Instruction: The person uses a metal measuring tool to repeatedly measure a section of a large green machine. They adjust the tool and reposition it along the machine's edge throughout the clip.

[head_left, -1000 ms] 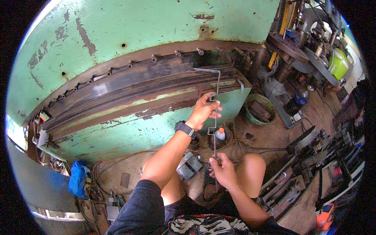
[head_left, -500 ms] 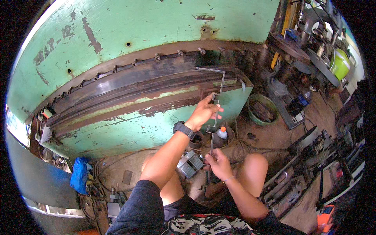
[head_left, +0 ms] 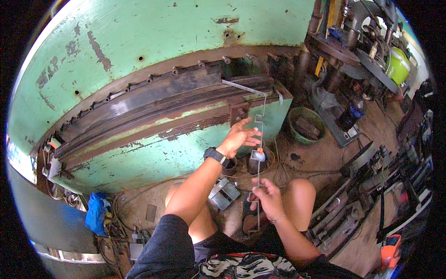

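Note:
A thin metal piece bent into several right-angled steps (head_left: 263,135) stands edge-on before me, its top end reaching to the press brake's bending edge. My left hand (head_left: 239,139), with a black watch on the wrist, is at its middle folds with the fingers stretched out and apart; whether the fingertips touch the metal I cannot tell. Lower down, my right hand (head_left: 270,201) has its thumb and fingers closed on the bent metal piece. Its lower end hangs between my knees.
The green press brake (head_left: 153,149) spans the front. A foot pedal (head_left: 224,194) lies on the floor by my knee. Right of the machine are a round tub (head_left: 306,126) and a dark bottle (head_left: 351,114). Metal bars (head_left: 357,204) are stacked at the right; a blue bag (head_left: 96,214) is at left.
The bent metal piece has turned and tilted, so its faces show differently and its lower end is in sight. My left hand has opened away from the fold; my right hand has shifted slightly lower.

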A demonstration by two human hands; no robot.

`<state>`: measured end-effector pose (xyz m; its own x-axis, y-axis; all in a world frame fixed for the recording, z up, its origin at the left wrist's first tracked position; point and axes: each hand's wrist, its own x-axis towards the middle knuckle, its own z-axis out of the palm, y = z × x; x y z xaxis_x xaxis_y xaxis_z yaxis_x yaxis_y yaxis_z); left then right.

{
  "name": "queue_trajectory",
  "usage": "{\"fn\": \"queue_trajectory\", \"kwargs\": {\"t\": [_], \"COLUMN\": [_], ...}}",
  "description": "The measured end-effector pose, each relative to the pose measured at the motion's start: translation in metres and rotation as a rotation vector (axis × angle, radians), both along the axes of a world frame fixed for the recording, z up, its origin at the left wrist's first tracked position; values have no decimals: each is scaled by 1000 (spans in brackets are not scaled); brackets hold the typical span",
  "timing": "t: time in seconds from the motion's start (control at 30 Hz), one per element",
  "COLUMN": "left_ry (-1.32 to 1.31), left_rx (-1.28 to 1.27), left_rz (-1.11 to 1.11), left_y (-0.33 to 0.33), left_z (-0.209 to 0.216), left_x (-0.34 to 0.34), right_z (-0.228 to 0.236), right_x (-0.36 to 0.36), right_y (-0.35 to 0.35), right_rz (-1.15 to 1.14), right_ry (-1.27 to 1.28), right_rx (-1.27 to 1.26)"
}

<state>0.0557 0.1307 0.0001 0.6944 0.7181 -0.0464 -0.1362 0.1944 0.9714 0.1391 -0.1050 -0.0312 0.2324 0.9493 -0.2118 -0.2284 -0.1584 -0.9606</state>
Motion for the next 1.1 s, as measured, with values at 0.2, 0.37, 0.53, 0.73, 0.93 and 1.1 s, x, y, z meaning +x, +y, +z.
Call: {"fn": "queue_trajectory", "kwargs": {"t": [0.2,0.37,0.53,0.73,0.93,1.1], "left_ry": [67,52,65,115,118,167], "left_rx": [21,19,45,22,-4,22], "left_rz": [50,57,190,306,263,218], "left_y": [-2,1,8,24,28,24], "left_z": [7,2,-5,-29,-43,-54], "left_x": [-1,-4,1,3,7,14], "right_z": [-4,4,7,42,72,83], "right_x": [11,16,28,43,66,68], "right_y": [-15,-32,-43,-48,-60,-63], "right_rz": [-112,-156,2,38,68,73], "right_ry": [-169,224,468,493,548,671], "right_rx": [-38,-69,-68,-98,-18,-31]}}
